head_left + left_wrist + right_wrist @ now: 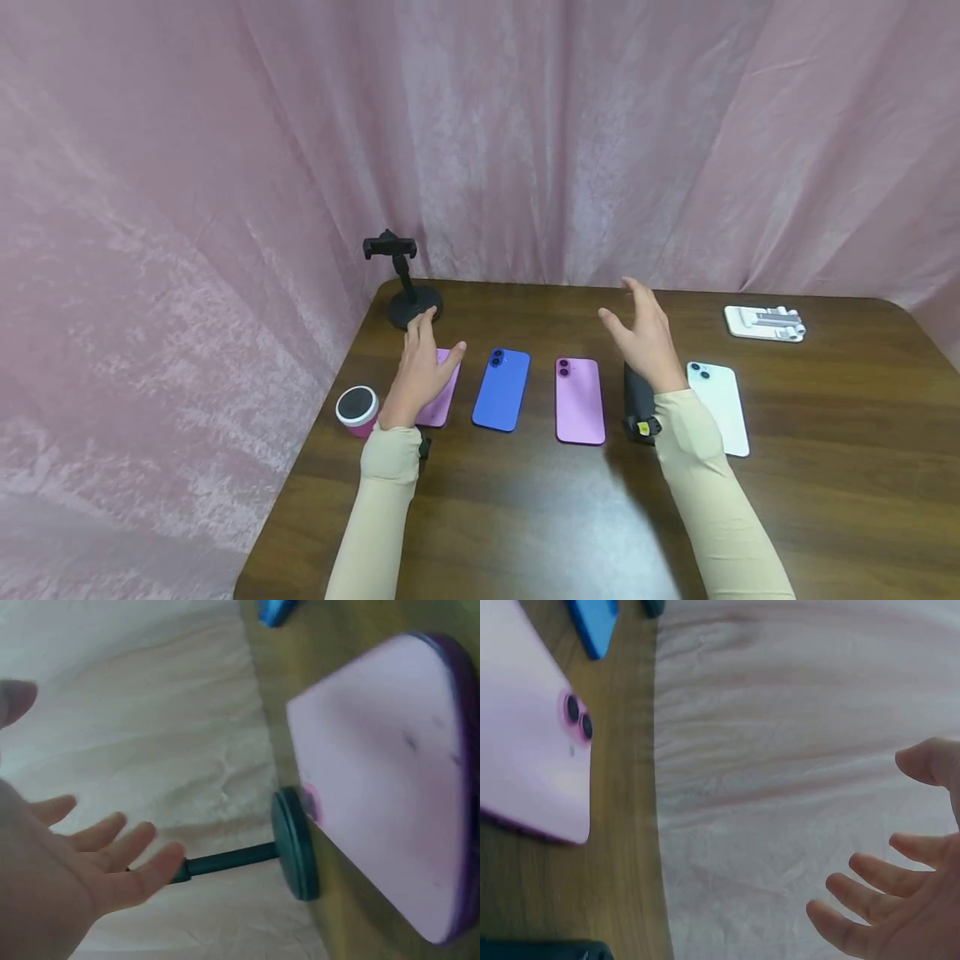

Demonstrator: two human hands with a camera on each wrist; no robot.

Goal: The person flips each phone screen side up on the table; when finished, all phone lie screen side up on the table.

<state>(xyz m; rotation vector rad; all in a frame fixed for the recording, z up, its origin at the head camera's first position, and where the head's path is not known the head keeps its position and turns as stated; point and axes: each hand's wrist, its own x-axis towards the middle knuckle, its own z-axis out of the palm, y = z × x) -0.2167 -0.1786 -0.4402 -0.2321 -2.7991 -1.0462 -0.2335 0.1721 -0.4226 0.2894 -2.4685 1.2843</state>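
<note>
My left hand (415,375) hovers over the leftmost pink-purple phone (447,398), fingers spread and holding nothing; it hides part of that phone. In the left wrist view the same phone (382,772) lies below the bare palm. My right hand (647,337), also spread and free, is above a black phone (637,400) that the hand and wrist partly cover. Between the hands lie a blue phone (502,390) and a second pink-purple phone (579,402), backs up. A white phone (723,408) is right of the right wrist, partly behind the sleeve.
On the brown wooden table (510,517), a black phone stand (405,283) rises at the back left. A pink jar with a white-rimmed dark lid (357,406) sits near the left edge. A folded white stand (765,323) lies back right. Pink curtain (487,150) hangs behind.
</note>
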